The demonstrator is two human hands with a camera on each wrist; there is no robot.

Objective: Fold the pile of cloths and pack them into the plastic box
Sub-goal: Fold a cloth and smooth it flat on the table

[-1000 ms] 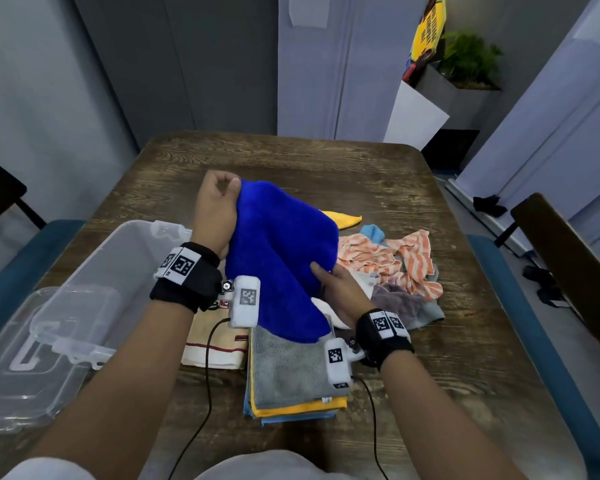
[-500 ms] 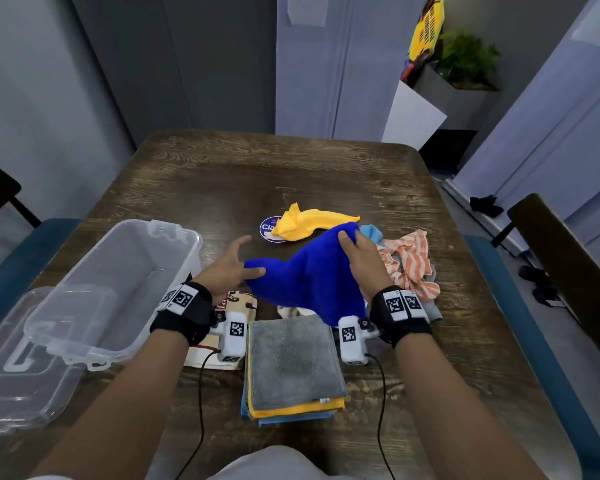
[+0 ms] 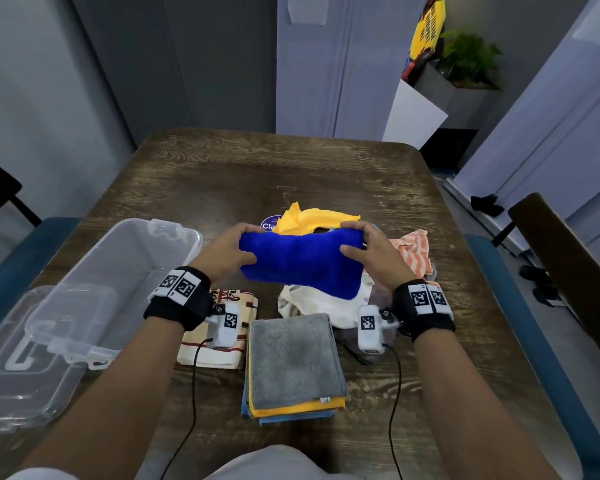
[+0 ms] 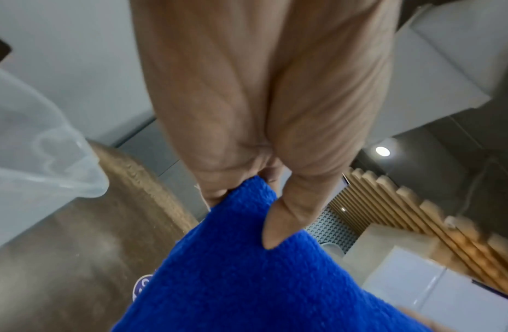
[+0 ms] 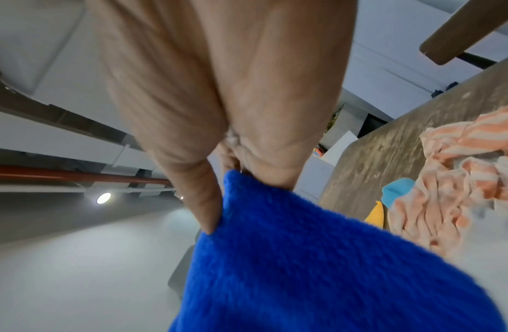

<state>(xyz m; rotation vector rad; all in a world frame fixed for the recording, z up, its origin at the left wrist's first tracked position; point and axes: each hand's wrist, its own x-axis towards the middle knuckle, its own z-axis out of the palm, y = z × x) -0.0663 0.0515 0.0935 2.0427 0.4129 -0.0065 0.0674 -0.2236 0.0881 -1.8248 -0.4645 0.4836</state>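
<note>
A bright blue cloth [image 3: 298,259] hangs stretched between both hands above the table. My left hand [image 3: 231,249] pinches its left top corner, thumb in front, as the left wrist view shows on the blue cloth [image 4: 247,269]. My right hand [image 3: 369,251] pinches the right top corner of the blue cloth [image 5: 318,258]. Below lies a folded stack with a grey cloth [image 3: 293,358] on top. A clear plastic box [image 3: 94,282] stands open at the left. Unfolded cloths lie behind: yellow [image 3: 312,220], orange-striped [image 3: 413,251], white [image 3: 326,303].
The box's clear lid [image 3: 11,368] lies at the front left under the box. A folded beige patterned cloth [image 3: 222,327] rests beside the stack. A round blue sticker [image 3: 269,225] is on the wooden table [image 3: 291,174]. Chairs stand at both sides.
The blue cloth was held upright, then dropped low with the left hand open beside it. Now both hands hold its top corners, spread apart, and the cloth is stretched wide.
</note>
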